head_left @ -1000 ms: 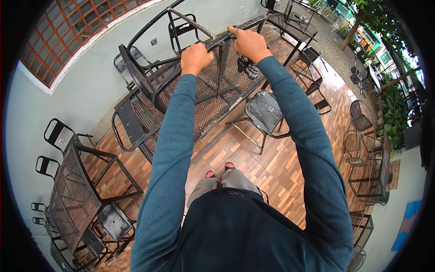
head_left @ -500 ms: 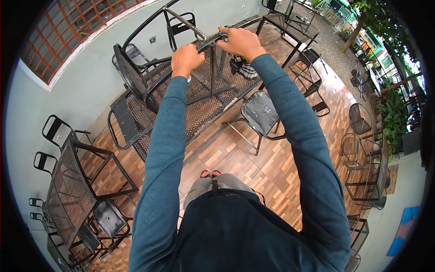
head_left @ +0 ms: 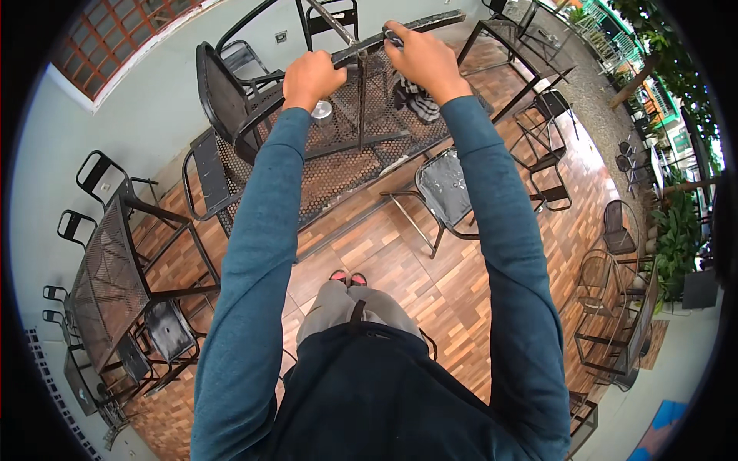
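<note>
A dark metal chair [head_left: 223, 96] with a worn frame rests tipped over on the perforated metal table [head_left: 338, 180]. My left hand [head_left: 314, 77] is closed around one end of its upper bar [head_left: 354, 52]. Farther right on this bar, my right hand [head_left: 425, 63] is closed, with a small dark piece [head_left: 394, 35] showing under its fingers; what it is I cannot make out. Below the hands, a small clear container [head_left: 321, 111] and a black-and-white checked cloth [head_left: 419, 101] lie on the tabletop.
A black chair [head_left: 444, 188] with a scuffed seat stands close in front of the table. To the left is another mesh table [head_left: 108, 280] with chairs around it. More chairs [head_left: 544, 150] and a table frame [head_left: 511, 65] stand right. A wall with a barred window [head_left: 127, 42] runs behind.
My right hand has slid a little to the right along the bar, away from my left hand. My left hand keeps its grip. The view has shifted slightly.
</note>
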Demonstrator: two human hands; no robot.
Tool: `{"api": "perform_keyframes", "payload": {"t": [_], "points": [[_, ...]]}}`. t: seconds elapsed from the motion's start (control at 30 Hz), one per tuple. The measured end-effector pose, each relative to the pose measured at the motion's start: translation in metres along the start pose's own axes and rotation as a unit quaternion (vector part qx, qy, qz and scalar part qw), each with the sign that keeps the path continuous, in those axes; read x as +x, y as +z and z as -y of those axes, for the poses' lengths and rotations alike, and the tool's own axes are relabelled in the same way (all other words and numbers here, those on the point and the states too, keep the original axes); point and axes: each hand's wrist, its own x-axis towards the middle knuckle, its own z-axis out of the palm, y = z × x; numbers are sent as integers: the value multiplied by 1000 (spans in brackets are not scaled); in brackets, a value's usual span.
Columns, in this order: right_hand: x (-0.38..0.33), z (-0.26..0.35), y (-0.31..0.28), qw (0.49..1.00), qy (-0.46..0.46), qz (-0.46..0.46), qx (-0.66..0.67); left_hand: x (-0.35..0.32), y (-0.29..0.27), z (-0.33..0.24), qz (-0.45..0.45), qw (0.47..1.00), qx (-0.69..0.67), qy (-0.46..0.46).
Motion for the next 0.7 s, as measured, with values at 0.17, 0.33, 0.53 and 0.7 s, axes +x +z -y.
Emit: {"api": "perform_keyframes", "payload": {"t": [0.17,0.33,0.53,0.7], "points": [[-9,8,4,999,-14,-19,-26,-6,-5,-2,3,1000,15,-10],[-2,8,-8,998,-43,-20,-39,-6,-4,1,17,1000,-7,-7],[-3,11,-9,996,-87,15,-24,-7,-9,1,17,999,-31,12],[-3,25,-8,999,-24,-9,-32,-5,-9,4,19,998,-44,27]]}}
